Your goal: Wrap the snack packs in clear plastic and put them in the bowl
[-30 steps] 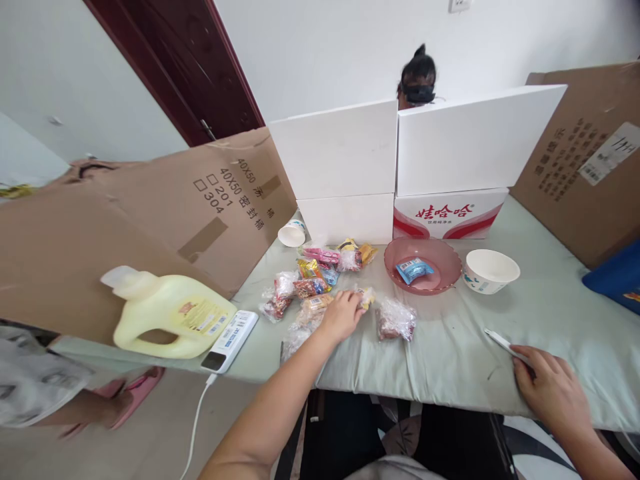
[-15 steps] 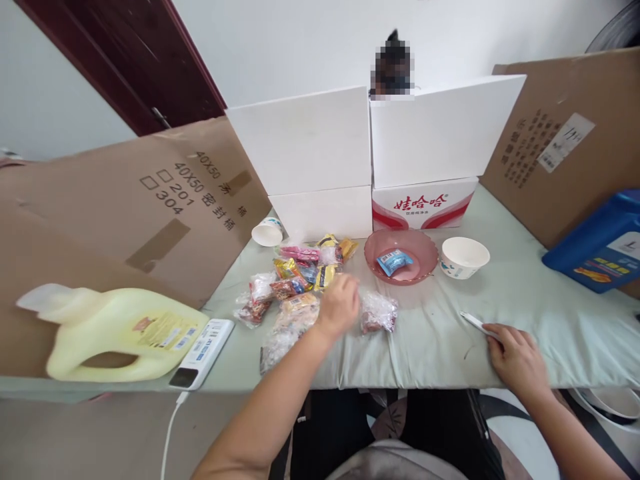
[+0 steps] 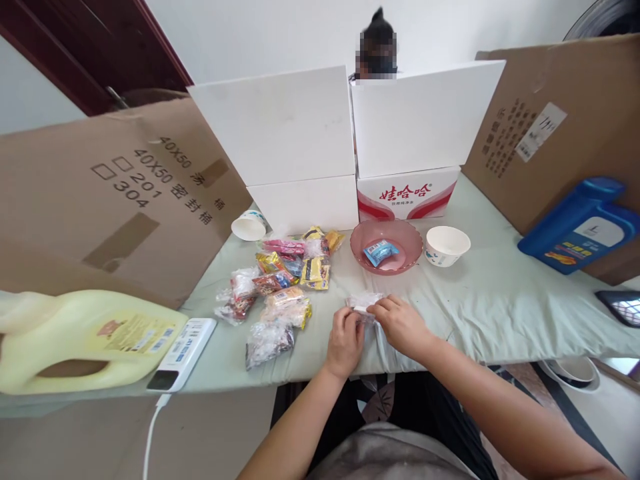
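fingers of my left hand point(image 3: 345, 340) and right hand point(image 3: 400, 323) pinch one clear snack packet point(image 3: 364, 301); one blue packet point(image 3: 379, 252) sits in the pink bowl point(image 3: 407, 233), the pile of snacks point(image 3: 280, 287) to the left looks unsorted.

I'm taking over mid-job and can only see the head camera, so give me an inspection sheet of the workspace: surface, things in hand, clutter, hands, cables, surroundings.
Surface: table under a wrinkled pale green cloth.
Things in hand: clear snack packet, gripped by both hands at the near edge.
Clutter: pile of wrapped snacks; pink bowl holding a blue packet; white bowl; paper cup on its side; yellow jug; blue jug; power bank.
Hands: left hand and right hand both closed on the packet.
Cables: white cable hanging from the power bank.
Surroundings: cardboard panels, white boxes, another person behind them.
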`<state>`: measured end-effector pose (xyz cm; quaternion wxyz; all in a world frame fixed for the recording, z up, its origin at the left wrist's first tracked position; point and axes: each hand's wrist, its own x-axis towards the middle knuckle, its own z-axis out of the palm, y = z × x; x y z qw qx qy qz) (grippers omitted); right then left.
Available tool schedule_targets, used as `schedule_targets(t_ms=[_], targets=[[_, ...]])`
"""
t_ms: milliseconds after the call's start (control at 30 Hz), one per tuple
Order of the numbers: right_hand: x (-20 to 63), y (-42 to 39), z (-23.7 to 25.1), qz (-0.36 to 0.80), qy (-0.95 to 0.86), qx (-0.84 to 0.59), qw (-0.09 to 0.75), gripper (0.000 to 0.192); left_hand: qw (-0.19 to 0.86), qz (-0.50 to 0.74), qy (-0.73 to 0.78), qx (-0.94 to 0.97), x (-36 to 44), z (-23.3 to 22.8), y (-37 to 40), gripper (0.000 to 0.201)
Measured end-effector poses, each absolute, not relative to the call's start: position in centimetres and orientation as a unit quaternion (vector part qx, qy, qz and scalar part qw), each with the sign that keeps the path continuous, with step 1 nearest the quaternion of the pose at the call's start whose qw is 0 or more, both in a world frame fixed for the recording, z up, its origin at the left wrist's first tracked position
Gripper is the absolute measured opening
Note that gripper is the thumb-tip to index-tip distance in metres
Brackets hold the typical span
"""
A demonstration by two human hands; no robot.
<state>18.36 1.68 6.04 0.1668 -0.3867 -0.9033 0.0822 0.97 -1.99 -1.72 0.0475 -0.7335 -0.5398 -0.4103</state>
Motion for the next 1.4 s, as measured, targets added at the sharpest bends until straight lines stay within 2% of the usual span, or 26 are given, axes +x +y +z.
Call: schedule_targets(t_ms=[100,267,400,500,567,600,667,733,833,900,1000,1100,1267,1333,1400], targets=[[19.8,1.9,5.2,0.082,-0.905,-0.402,0.111,0.036,-0.001,-0.431,-0.552,-0.714,0.7,-1.7,-2.0,0.012],[30.0,2.3,2.7,0.039,-0.842,-0.517,0.153,0.037,-0.037,-0.416,-0.548,-0.725,0.2,-1.3,-1.5,0.029],[34.3,1.7,1.4,-0.016,-0.779,-0.600,0.181,0.027,-0.059,-0.412,-0.541,-0.731,0.6,-0.7,-1.1,0.018],[31.8,0.5,2.3,-0.038,-0.761,-0.568,0.312,0.020,-0.105,-0.424,-0.540,-0.719,1.8,0.0,-1.0,0.010],[28.5,-0.2,3.4,-0.010,-0.773,-0.498,0.394,0.018,-0.155,-0.438,-0.538,-0.704,2.6,0.4,-1.0,0.010],[26.9,-0.5,3.9,0.015,-0.792,-0.454,0.408,0.018,-0.184,-0.448,-0.541,-0.687,2.9,0.5,-1.1,0.010],[24.4,-0.8,4.3,0.062,-0.839,-0.387,0.377,0.020,-0.234,-0.473,-0.560,-0.639,2.7,0.4,-1.3,0.011],[23.4,-1.0,3.8,0.091,-0.868,-0.386,0.298,0.022,-0.256,-0.495,-0.585,-0.589,1.8,0.0,-1.8,0.010],[24.1,-1.5,2.5,0.093,-0.878,-0.429,0.193,0.023,-0.210,-0.521,-0.616,-0.552,-0.3,-0.4,-3.2,0.005],[24.9,-2.0,1.9,0.081,-0.883,-0.430,0.172,0.023,-0.137,-0.537,-0.606,-0.571,-1.1,-0.2,-4.5,0.001],[25.2,-2.2,2.0,0.065,-0.883,-0.422,0.195,0.023,-0.052,-0.522,-0.494,-0.694,-0.3,0.9,-6.2,0.013],[24.9,-1.5,2.6,0.062,-0.876,-0.417,0.233,0.018,-0.045,-0.449,-0.407,-0.794,1.4,2.1,-6.7,0.019],[24.6,-1.0,3.5,0.030,-0.852,-0.409,0.324,0.030,0.016,-0.288,-0.498,-0.818,1.2,2.5,-4.8,0.025],[23.9,-1.6,3.9,0.047,-0.855,-0.373,0.358,0.026,0.044,-0.244,-0.559,-0.791,0.4,2.1,-3.4,0.032],[22.6,-2.0,4.0,0.085,-0.882,-0.304,0.349,0.019,0.040,-0.227,-0.589,-0.775,-0.1,1.6,-2.0,0.034]])
